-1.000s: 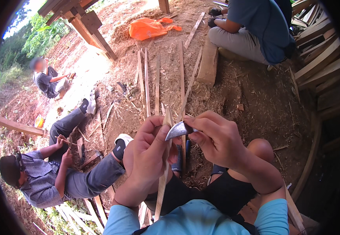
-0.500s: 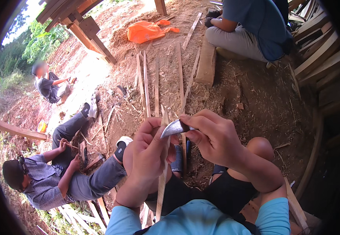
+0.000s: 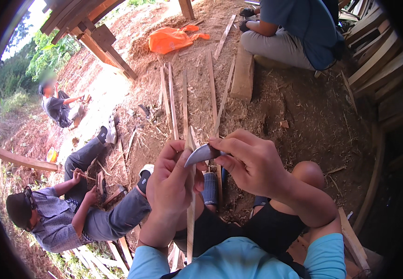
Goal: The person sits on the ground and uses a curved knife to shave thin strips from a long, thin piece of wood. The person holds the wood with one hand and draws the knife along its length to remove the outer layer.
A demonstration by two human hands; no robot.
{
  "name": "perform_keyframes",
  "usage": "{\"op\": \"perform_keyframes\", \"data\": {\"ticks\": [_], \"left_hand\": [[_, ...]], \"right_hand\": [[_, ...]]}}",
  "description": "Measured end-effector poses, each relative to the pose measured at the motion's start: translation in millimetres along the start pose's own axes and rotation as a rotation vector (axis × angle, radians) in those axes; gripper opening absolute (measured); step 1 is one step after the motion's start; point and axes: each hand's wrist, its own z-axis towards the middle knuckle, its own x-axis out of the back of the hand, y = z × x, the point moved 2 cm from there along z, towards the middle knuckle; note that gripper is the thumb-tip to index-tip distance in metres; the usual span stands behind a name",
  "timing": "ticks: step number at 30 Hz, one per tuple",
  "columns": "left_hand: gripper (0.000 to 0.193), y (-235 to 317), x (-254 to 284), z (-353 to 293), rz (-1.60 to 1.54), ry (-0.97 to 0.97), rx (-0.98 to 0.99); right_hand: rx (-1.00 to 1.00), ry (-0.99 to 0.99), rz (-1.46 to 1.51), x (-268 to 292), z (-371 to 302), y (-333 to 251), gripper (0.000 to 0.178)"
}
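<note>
My left hand (image 3: 170,179) is closed around a thin, pale wooden strip (image 3: 190,232), which runs upright from near my chest to a tapered tip just above my fingers. Pinched in my right hand (image 3: 253,160) is a small knife with a curved metal blade (image 3: 202,154). Its blade lies across the strip near the upper end, with the point toward my left thumb. My right fingers hide most of the handle.
Long wooden strips (image 3: 185,100) lie on the ground ahead, beyond them an orange plastic bag (image 3: 169,40). A co-worker (image 3: 55,218) sits at left holding a thin stick; another (image 3: 299,35) sits by a wooden block (image 3: 243,76). Timber (image 3: 382,60) is stacked at right.
The knife and the strip's upper end have shifted slightly left, and the strip stands a little straighter. Both hands keep their hold.
</note>
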Motion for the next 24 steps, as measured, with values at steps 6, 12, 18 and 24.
{"op": "perform_keyframes", "data": {"ticks": [6, 12, 18, 24], "left_hand": [[0.017, 0.3, -4.9, -0.4, 0.024, 0.049, -0.021], [0.017, -2.2, -8.2, -9.3, 0.08, 0.038, -0.088], [0.015, -9.0, -12.6, -11.0, 0.103, 0.056, -0.197], [0.015, -23.3, -35.6, -36.4, 0.166, -0.192, 0.01]], "right_hand": [[-0.019, 0.0, -0.01, -1.1, 1.2, 4.3, 0.027], [-0.008, 0.002, 0.074, -0.8, 2.3, 3.4, 0.026], [0.056, 0.045, 0.065, -0.7, 6.6, 8.7, 0.026], [0.002, 0.482, 0.026, 29.1, 31.8, 39.8, 0.024]]}}
